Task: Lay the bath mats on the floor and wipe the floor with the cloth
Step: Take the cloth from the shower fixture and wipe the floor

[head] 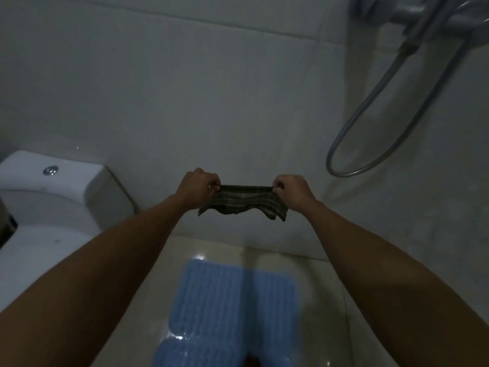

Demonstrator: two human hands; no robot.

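Observation:
I hold a dark striped cloth (242, 202) stretched between both hands at chest height in front of the tiled wall. My left hand (197, 188) pinches its left top corner and my right hand (292, 190) pinches its right top corner; the cloth sags in folds below. Beneath it, a blue ribbed bath mat (232, 300) lies flat on the glossy cream floor (317, 287). A second blue mat (195, 352) lies just nearer to me, partly cut off by the frame's lower edge.
A white toilet (53, 202) with a chrome flush button stands at the left against the wall. A shower hose (370, 144) loops down from a mixer (412, 9) at the top right. The room is dim.

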